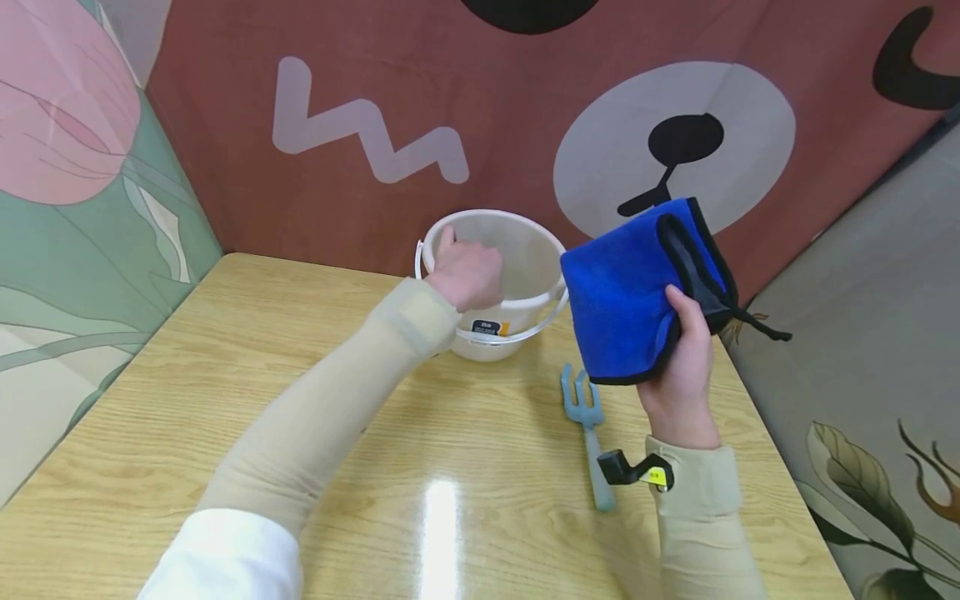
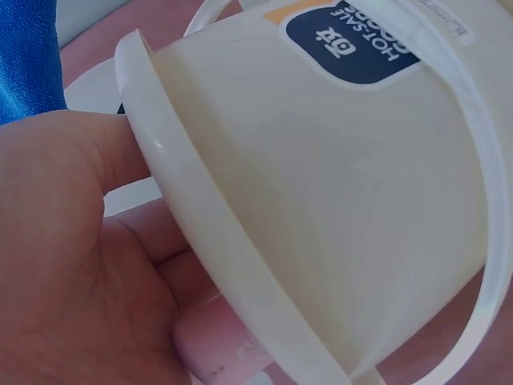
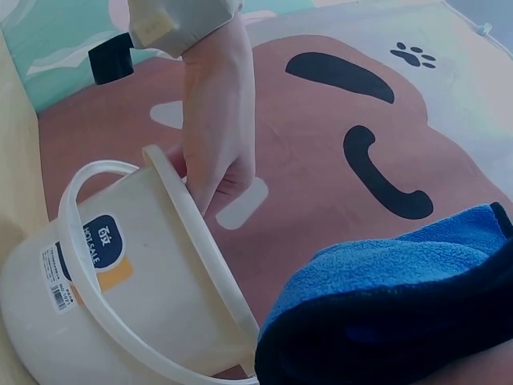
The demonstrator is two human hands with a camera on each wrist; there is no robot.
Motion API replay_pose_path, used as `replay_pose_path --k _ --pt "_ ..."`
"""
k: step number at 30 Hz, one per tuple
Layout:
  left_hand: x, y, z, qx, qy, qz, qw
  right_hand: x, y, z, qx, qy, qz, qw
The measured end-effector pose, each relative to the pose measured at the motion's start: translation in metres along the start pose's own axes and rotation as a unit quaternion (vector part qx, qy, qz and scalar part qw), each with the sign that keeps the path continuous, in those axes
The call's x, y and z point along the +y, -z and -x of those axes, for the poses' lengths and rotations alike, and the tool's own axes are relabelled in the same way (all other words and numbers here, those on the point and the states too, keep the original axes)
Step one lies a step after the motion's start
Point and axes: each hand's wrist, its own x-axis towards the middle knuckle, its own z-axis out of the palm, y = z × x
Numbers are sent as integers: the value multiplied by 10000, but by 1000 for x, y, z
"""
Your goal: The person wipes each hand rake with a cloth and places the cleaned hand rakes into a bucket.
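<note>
My left hand [image 1: 468,275] reaches into the mouth of a white plastic bucket [image 1: 487,329], its fingers curled inside the rim. A smooth pink handle-like piece [image 2: 220,341] shows at those fingers in the left wrist view; the rest of it is hidden behind the rim. To the right of the bucket, my right hand [image 1: 686,371] holds up a folded blue plush cloth [image 1: 618,292] with black edging and a dangling black cord. The thumb lies over the cloth's near side. Below it, a blue-grey hand fork [image 1: 590,437] lies on the table, tines toward the bucket.
The wooden table [image 1: 360,517] runs back to a printed brown curtain [image 1: 360,217], close behind the bucket. Printed fabric also hangs along the left and right sides. The bucket's white bail handle [image 1: 532,333] hangs down across its front.
</note>
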Motion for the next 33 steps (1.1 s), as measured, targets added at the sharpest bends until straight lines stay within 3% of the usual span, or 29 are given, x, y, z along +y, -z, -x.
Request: replay_pose_path --k 5,9,14,18,23,28,33 --pt "1 -1 0 147 26 24 9999 0 1 0 36 -45 5 10000" --pt "2 0 1 880 -193 196 9957 -1 3 0 41 -46 13 10000" --pt "9 11 7 1879 -566 462 9795 -2 6 -1 56 30 40 10000" --pt "17 21 16 2181 -767 558 9713 -4 9 -2 116 49 -18 9999" --pt "27 27 32 2653 -1187 757 9538 -4 13 -3 227 107 -59 9997" --pt "38 21 49 2802 -1527 963 9428 -6 16 -4 317 128 -103 9994" --pt "49 5 62 2637 -1816 934 9427 -7 20 -5 448 83 -99 9989"
